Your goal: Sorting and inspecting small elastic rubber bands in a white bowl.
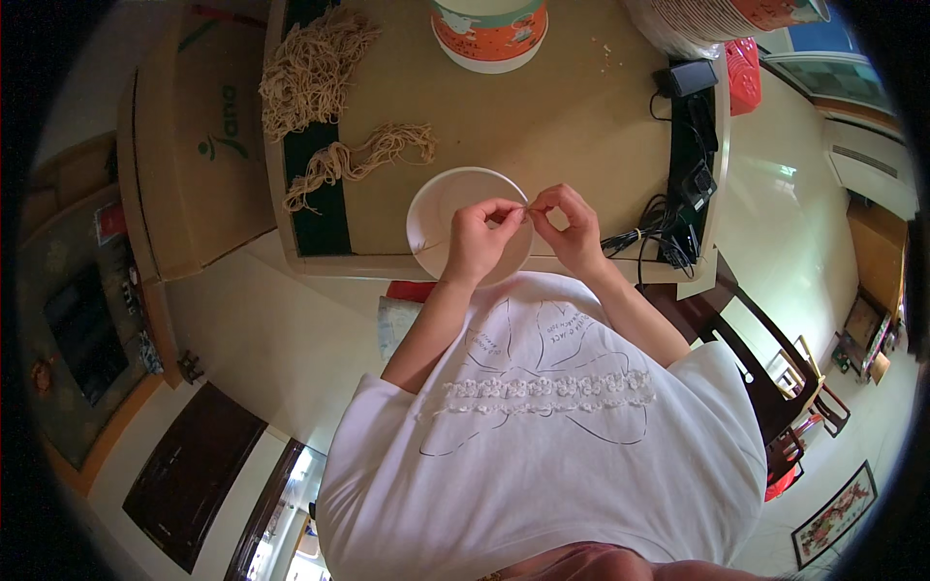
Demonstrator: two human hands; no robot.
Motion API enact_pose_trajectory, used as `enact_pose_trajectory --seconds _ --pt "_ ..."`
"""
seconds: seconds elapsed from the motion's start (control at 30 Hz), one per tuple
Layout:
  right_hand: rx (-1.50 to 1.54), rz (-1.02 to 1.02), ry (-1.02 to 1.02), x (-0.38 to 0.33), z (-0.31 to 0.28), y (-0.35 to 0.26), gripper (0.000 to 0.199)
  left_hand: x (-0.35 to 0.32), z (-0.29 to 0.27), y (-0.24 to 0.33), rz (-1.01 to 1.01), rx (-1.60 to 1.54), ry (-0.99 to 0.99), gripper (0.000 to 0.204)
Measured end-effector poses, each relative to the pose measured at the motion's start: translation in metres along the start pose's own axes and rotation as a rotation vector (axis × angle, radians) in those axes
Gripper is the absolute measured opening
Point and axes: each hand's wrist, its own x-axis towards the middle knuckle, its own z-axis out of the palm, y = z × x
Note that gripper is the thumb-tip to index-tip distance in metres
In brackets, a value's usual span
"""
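Tan string (528, 209), thin, is being pinched between both hands right above the white paper bowl (433, 206). Left hand (478, 238) fingers (508, 212) are closing together on the string's near end; right hand (572, 229) fingers (539, 204) are clamping it just beside them, fingertips of the two hands almost touching. A loose tail seems to be trailing down-left across the bowl, too thin to trace fully. Bowl is sitting at the near edge of the brown worktop (581, 116), partly under the left hand.

Further out: a small tan bundle of strings (358, 160) is lying just up-left of the bowl, a larger tangled pile (305, 68) beyond it on a dark strip. A round tub (489, 34) with an orange-and-white printed label is standing at the far edge, centre. A stack of white paper bowls (697, 19) is sitting far right, a red basket (744, 73) beside it. Black adapter and cables (683, 194) are occupying the right edge. A brown cardboard box (199, 145) with a green logo is standing left of the worktop.
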Motion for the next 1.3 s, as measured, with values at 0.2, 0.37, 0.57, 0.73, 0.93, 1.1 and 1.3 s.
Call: enact_pose_trajectory --seconds 0.2,0.37,0.57,0.73,0.93,1.1,1.3 --pt "0.048 0.053 -0.001 -0.004 0.003 0.004 0.014 -0.002 0.004 -0.002 0.04 0.057 0.068 0.01" --pt "0.304 0.282 0.028 -0.007 0.005 0.01 0.013 -0.006 0.008 0.007 0.162 0.176 0.157 0.006" --pt "0.044 0.093 -0.033 0.002 -0.002 -0.006 0.013 -0.008 0.009 0.008 0.297 0.247 0.18 0.006" --pt "-0.015 0.062 -0.035 0.004 -0.003 -0.007 0.013 -0.007 0.011 0.008 0.307 0.262 0.197 0.007" --pt "0.001 0.065 -0.025 0.004 -0.002 -0.009 0.012 -0.007 0.01 0.01 0.321 0.271 0.195 0.007" --pt "-0.058 0.025 -0.023 0.005 -0.002 -0.008 0.013 -0.005 0.011 0.011 0.33 0.254 0.199 0.006" --pt "-0.048 0.004 -0.004 0.006 -0.001 -0.008 0.013 -0.005 0.012 0.001 0.12 0.127 0.172 0.006"
